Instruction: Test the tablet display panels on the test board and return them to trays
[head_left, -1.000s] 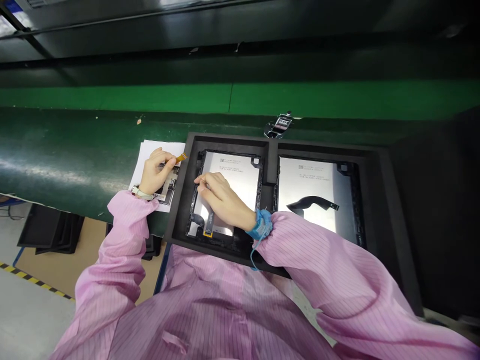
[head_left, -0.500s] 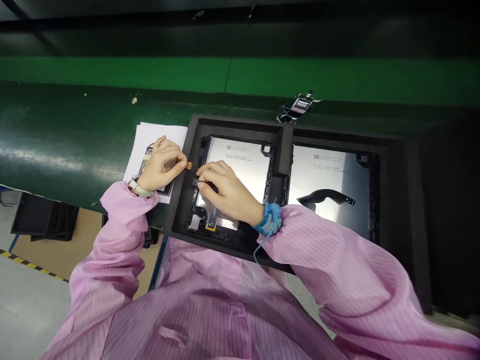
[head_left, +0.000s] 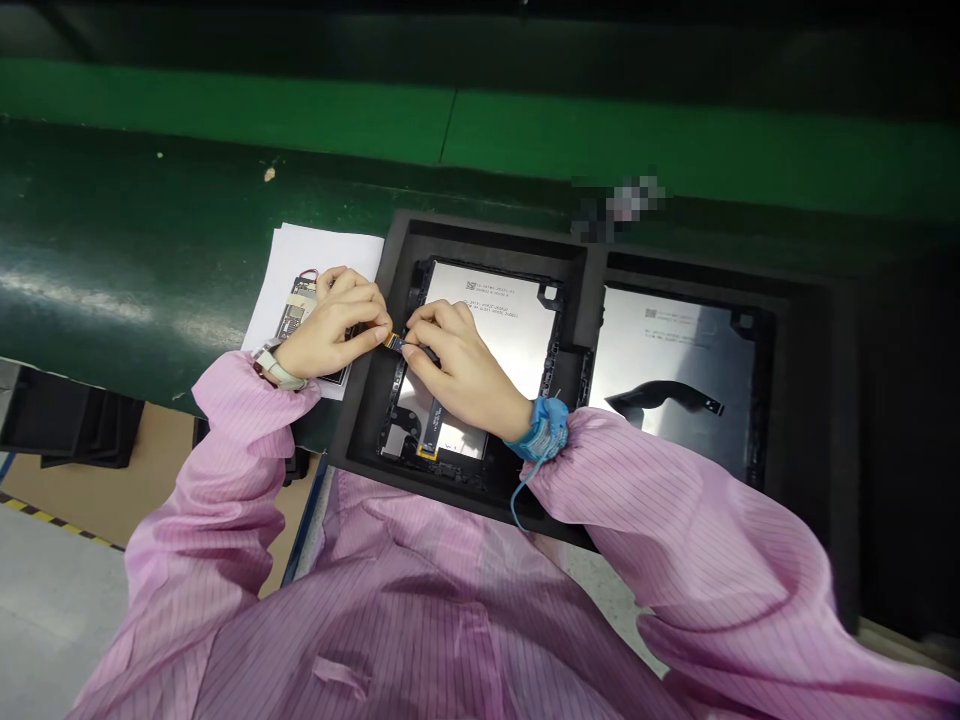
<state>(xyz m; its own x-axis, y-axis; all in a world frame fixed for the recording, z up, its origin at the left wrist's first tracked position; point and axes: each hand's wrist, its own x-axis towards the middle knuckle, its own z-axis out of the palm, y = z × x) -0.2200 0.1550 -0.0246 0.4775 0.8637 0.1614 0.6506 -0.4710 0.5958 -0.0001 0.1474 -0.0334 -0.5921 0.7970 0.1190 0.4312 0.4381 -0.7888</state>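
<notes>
My left hand (head_left: pixel 334 325) is closed, thumb and fingertips pinching an orange-ended flex cable (head_left: pixel 391 341). Close beside it, my right hand (head_left: pixel 469 375) is closed on the end of a black flex cable (head_left: pixel 433 428), which runs down to the lower edge of a silver-backed display panel (head_left: pixel 514 335). The two cable ends meet or nearly touch between my fingertips; whether they are joined, I cannot tell. Under my left hand, partly hidden, a circuit-board assembly (head_left: pixel 295 315) with red wires lies on white paper (head_left: pixel 274 275).
A black foam tray (head_left: pixel 360 400) holds the panel and, in its right compartment, a second display panel (head_left: pixel 675 345) with a curled black flex cable (head_left: pixel 660 393). A blue wrist strap (head_left: pixel 546 432) with a cord circles my right wrist. Black trays (head_left: pixel 90 420) stand low at left.
My hands have come together, so the orange cable end and the black cable's end now meet or nearly touch. The camera view has shifted slightly.
</notes>
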